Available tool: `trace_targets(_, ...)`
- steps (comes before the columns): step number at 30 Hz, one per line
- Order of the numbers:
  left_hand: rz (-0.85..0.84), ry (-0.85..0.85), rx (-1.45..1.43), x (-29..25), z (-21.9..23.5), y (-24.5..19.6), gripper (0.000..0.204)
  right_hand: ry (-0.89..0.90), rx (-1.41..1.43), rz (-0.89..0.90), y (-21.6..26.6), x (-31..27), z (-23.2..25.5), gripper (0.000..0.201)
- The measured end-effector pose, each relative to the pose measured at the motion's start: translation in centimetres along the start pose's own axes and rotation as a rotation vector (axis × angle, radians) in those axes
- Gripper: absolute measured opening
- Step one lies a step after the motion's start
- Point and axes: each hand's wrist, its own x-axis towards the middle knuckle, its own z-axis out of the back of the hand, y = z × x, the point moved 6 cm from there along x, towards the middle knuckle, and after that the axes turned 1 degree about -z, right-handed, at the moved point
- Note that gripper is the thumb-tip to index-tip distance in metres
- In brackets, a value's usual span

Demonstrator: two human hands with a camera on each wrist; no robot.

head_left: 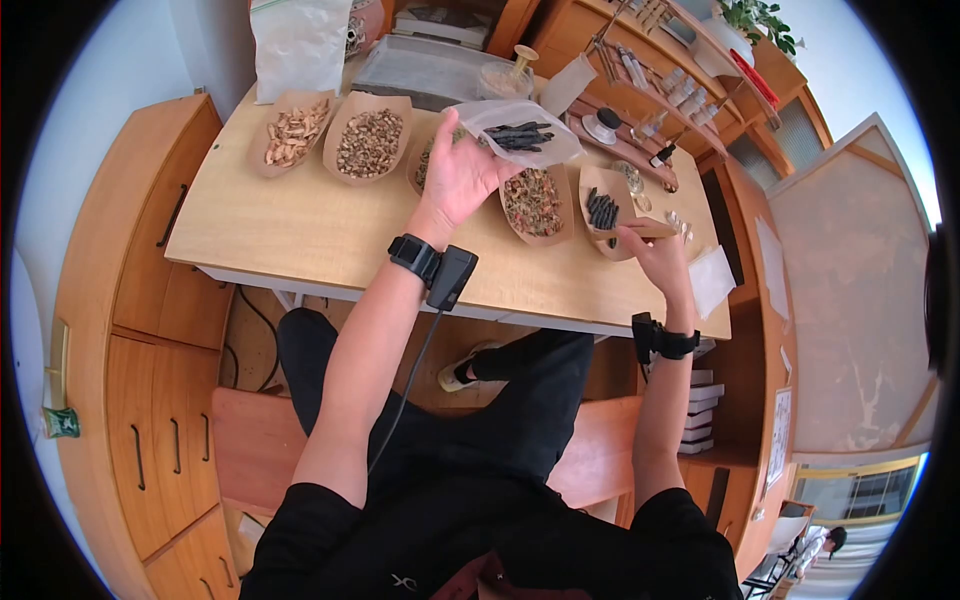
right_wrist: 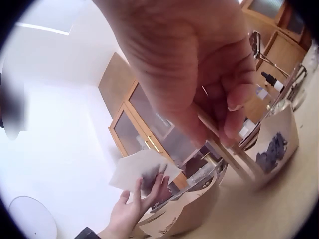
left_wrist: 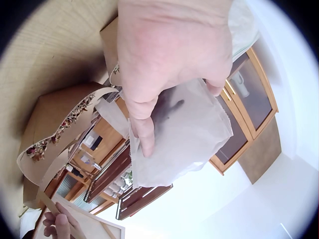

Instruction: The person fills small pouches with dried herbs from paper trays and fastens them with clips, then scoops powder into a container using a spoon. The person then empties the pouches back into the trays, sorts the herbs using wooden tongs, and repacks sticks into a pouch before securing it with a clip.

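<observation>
My left hand (head_left: 462, 178) holds up a translucent white paper bag (left_wrist: 192, 137), thumb on one side and fingers on the other. Dark stick-like pieces (head_left: 520, 136) show through the bag's wall. Lower on the right, my right hand (head_left: 660, 262) pinches wooden tweezers (right_wrist: 230, 158) whose two prongs point down. Beside their tips stands a brown paper tray (head_left: 622, 185) with more dark, short sticks (right_wrist: 271, 153). Below the bag sits a paper tray (head_left: 567, 200) of mixed dried flowers and herbs (head_left: 533, 200); another tray is partly hidden behind my left hand.
Farther left on the table (head_left: 240, 235) are a tray of pale dried slices (head_left: 296, 132) and one of brown dried pieces (head_left: 368, 142). A grey metal tray (head_left: 425, 72), a large plastic bag (head_left: 300, 45) and a wooden rack with bottles (head_left: 640, 75) line the back.
</observation>
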Motion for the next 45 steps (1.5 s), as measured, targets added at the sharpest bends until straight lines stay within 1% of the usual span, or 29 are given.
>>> trace_targets(2,-0.008,-0.016,0.034,0.0,0.1,0.2,0.076,-0.017,0.009,-0.022,0.0,0.0,-0.6,0.020)
trace_targets(4,0.019,0.025,-0.007,0.0,-0.3,0.2,0.076,0.002,0.044,-0.036,0.0,0.4,-1.3,0.021)
trace_targets(5,0.021,0.025,-0.005,0.1,-0.3,0.2,0.076,-0.006,0.052,-0.042,1.0,0.2,-1.4,0.021)
trace_targets(8,0.019,0.025,-0.023,0.1,-0.1,0.2,0.076,-0.029,0.042,-0.013,1.6,0.2,-1.6,0.020)
trace_targets(9,0.013,0.023,-0.020,0.1,0.0,0.1,0.076,-0.028,0.042,-0.012,1.5,0.2,-1.5,0.020)
trace_targets(11,0.007,0.020,-0.018,0.1,0.1,0.1,0.076,0.033,0.063,-0.009,0.9,0.1,-1.6,0.019)
trace_targets(13,-0.011,-0.011,0.024,0.1,0.2,0.0,0.076,0.037,0.073,-0.015,0.7,-0.2,-1.4,0.019)
trace_targets(18,0.013,0.003,0.006,0.0,-0.2,0.2,0.076,0.044,0.074,-0.035,0.6,-0.9,-1.0,0.020)
trace_targets(20,0.017,0.005,0.007,0.0,-0.1,0.2,0.076,0.057,0.141,0.002,0.5,-0.8,-0.7,0.021)
trace_targets(24,0.008,0.010,0.004,0.0,0.0,0.1,0.077,0.002,0.190,0.008,-0.4,-0.5,-0.1,0.022)
trace_targets(26,0.012,0.011,0.000,0.1,0.0,0.2,0.077,-0.014,0.093,0.021,-0.7,-0.4,0.1,0.023)
trace_targets(27,0.012,0.007,-0.008,0.1,0.0,0.2,0.077,-0.013,0.093,0.021,-0.8,-0.5,0.3,0.023)
trace_targets(29,0.009,0.000,-0.015,0.0,0.1,0.1,0.077,-0.023,0.064,-0.040,-1.0,-0.7,0.6,0.024)
trace_targets(33,0.011,0.013,-0.008,0.1,0.1,0.2,0.077,-0.028,0.069,-0.052,-1.5,-0.4,1.1,0.024)
trace_targets(36,0.014,0.015,-0.015,0.0,-0.1,0.3,0.077,-0.071,0.093,-0.056,-1.2,0.3,1.4,0.024)
trace_targets(38,0.014,0.014,-0.017,0.1,-0.1,0.2,0.077,-0.129,0.057,-0.131,-1.6,0.8,1.6,0.025)
trace_targets(41,0.019,0.018,-0.019,0.1,0.1,0.2,0.077,-0.106,-0.025,-0.125,-1.9,1.6,0.8,0.026)
trace_targets(45,0.017,0.008,-0.025,-0.1,-0.2,0.2,0.076,-0.120,-0.018,-0.089,-1.3,1.9,0.1,0.026)
